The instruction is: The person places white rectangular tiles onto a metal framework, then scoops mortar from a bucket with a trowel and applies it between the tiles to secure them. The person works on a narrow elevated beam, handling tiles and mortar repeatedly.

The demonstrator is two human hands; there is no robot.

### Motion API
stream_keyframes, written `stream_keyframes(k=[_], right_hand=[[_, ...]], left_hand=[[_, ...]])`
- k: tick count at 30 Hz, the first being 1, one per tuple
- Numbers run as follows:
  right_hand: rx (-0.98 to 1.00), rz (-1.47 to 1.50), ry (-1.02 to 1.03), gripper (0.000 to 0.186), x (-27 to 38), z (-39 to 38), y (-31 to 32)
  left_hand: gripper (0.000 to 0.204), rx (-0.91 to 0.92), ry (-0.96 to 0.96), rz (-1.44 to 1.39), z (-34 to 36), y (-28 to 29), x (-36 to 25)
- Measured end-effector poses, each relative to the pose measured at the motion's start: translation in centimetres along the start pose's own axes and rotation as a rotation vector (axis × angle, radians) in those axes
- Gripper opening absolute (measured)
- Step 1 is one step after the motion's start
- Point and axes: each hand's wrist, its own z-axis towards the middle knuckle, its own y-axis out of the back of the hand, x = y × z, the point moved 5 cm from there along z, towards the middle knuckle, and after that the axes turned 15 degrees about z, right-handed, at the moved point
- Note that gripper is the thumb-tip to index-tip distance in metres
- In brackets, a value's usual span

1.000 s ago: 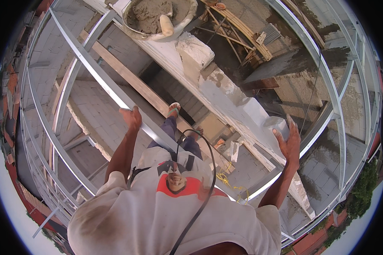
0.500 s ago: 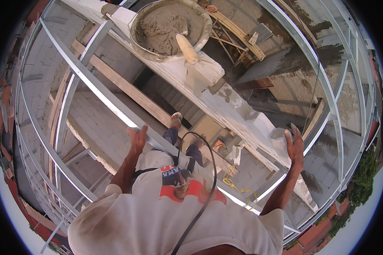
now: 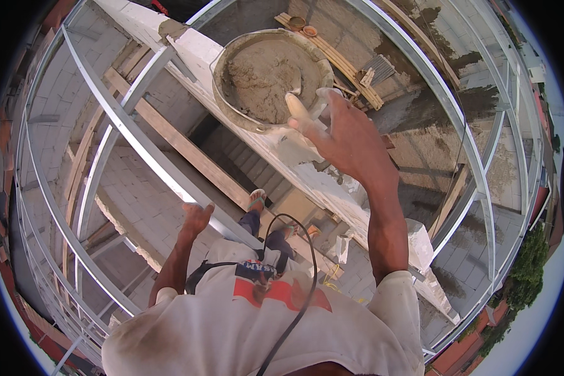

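My left hand (image 3: 197,217) is closed on a silver metal beam (image 3: 152,160) at the lower left of centre. My right hand (image 3: 338,135) is open over the front of a round bucket (image 3: 222,62) of wet grey mortar, thumb and fingers apart beside the pale handle (image 3: 296,108) of a trowel, whose blade is partly sunk in the mortar; I cannot tell whether they touch the handle. The bucket stands on a pale, uneven wall top (image 3: 191,62). My sandalled feet show below, by a wooden plank (image 3: 169,143).
Metal framing (image 3: 476,163) curves round both sides. Below the plank is a dark opening with stairs (image 3: 244,160). Bamboo poles (image 3: 363,91) lie beyond the bucket. A black cable (image 3: 307,263) loops over my front, and yellow rope (image 3: 332,285) hangs near my right side.
My right hand has left the white block at the right and moved up and inward to the trowel handle. My left hand stays on the beam. The view has shifted slightly.
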Motion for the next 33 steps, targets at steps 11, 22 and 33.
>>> stream_keyframes(k=[11,22,33], right_hand=[[0.271,-0.443,-0.059,0.019,0.5,9.4,-4.7],[-0.012,-0.768,0.338,0.012,4.5,5.4,6.1],[0.122,-0.863,0.498,0.014,0.5,4.8,-0.4]], left_hand=[[0.056,-0.258,-0.255,-0.885,-2.6,18.0,-17.7],[0.028,-0.182,-0.409,-1.382,1.6,20.5,-23.8],[0.033,-0.17,-0.406,-1.411,2.0,19.5,-24.2]])
